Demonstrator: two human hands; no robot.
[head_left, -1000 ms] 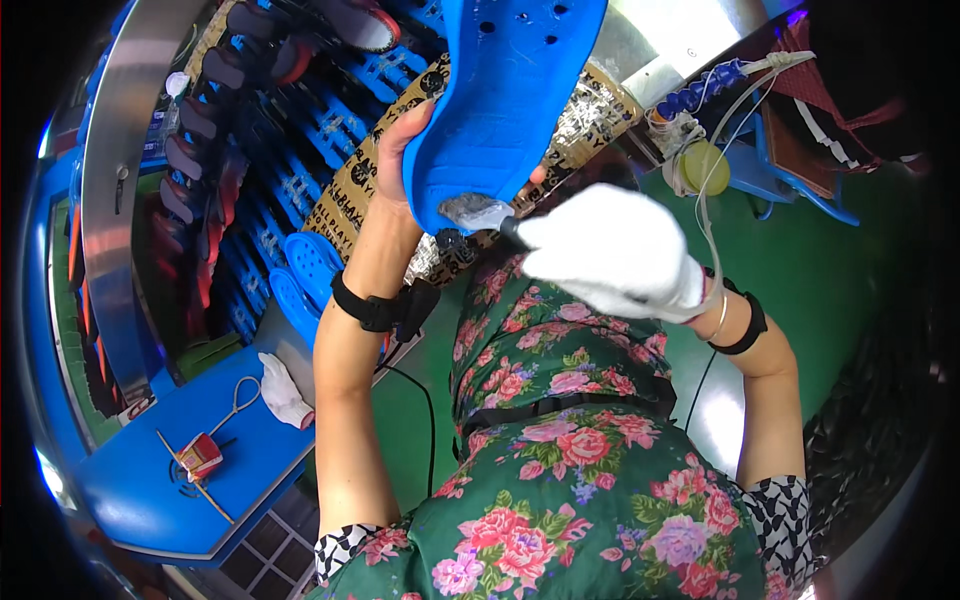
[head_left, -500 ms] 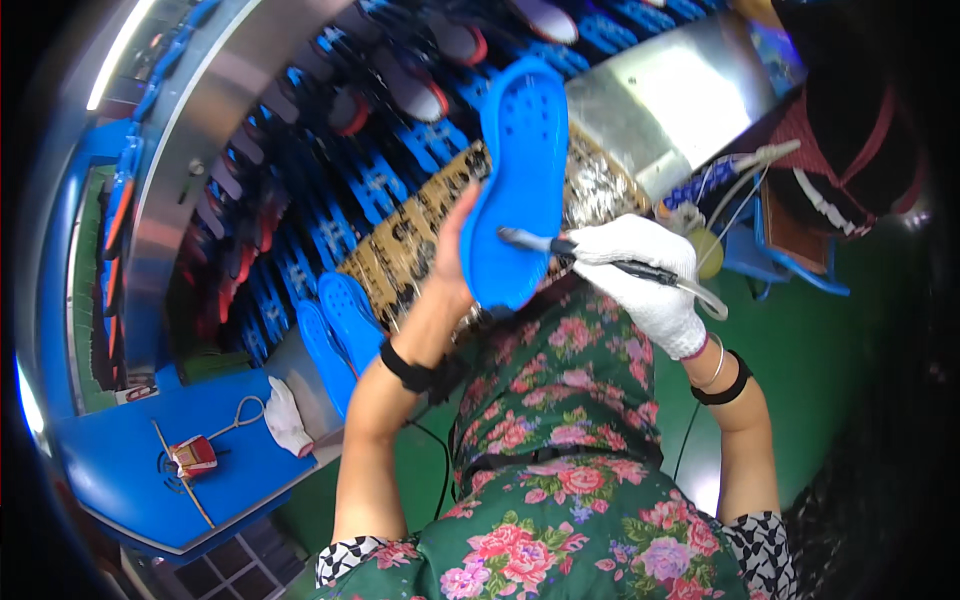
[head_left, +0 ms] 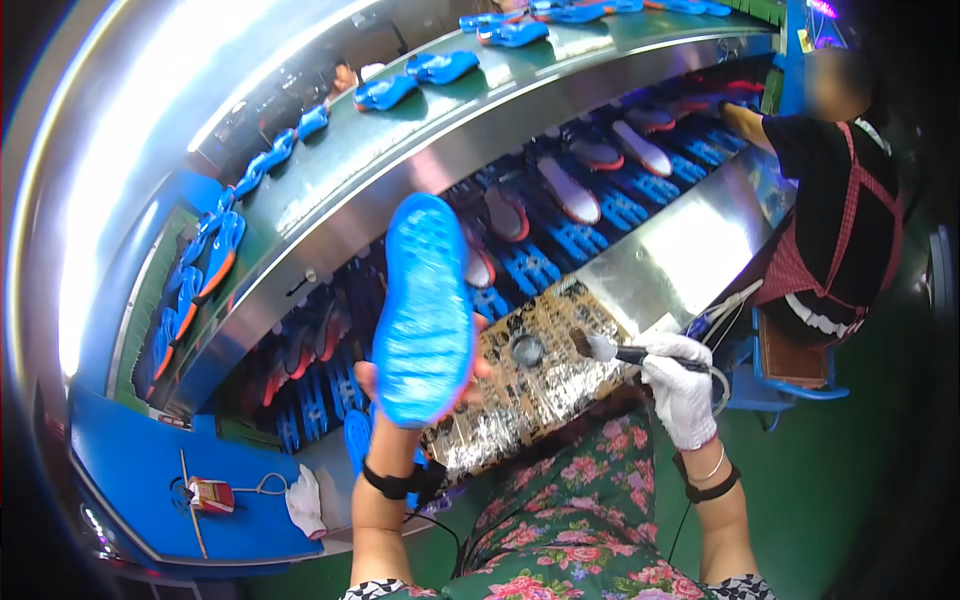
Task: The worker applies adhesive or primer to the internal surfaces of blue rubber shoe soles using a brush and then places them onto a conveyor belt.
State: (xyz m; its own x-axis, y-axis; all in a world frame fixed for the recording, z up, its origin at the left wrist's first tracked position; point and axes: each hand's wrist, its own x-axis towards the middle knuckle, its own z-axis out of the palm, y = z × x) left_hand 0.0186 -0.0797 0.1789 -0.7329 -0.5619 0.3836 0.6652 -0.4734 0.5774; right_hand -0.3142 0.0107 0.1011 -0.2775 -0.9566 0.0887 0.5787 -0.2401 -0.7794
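Note:
My left hand (head_left: 481, 366) grips a blue shoe piece (head_left: 424, 310) from behind, its fingers showing at the edges. The piece stands toe up with a glossy, ridged face toward me. My right hand (head_left: 676, 385), in a white knitted glove, closes round the black handle of a brush (head_left: 604, 347) with a pale hose at its back end. The brush tip is apart from the shoe piece, over the worktop (head_left: 510, 410), which is stained and covered with brown and clear film. A small round grey dish (head_left: 527, 349) lies left of the brush.
Behind the worktop, a lower rack holds soles (head_left: 568, 190) and blue pieces. Blue shoes (head_left: 443, 67) line a green conveyor above. A co-worker (head_left: 840, 200) stands right beside a blue stool (head_left: 790, 350). A blue side table (head_left: 150, 480) at left carries a white glove (head_left: 305, 502) and red box (head_left: 212, 496).
The shoe piece has turned from its smooth, holed side to its ridged side and moved left. The brush has come off it to the right. My view has lifted, showing the conveyor.

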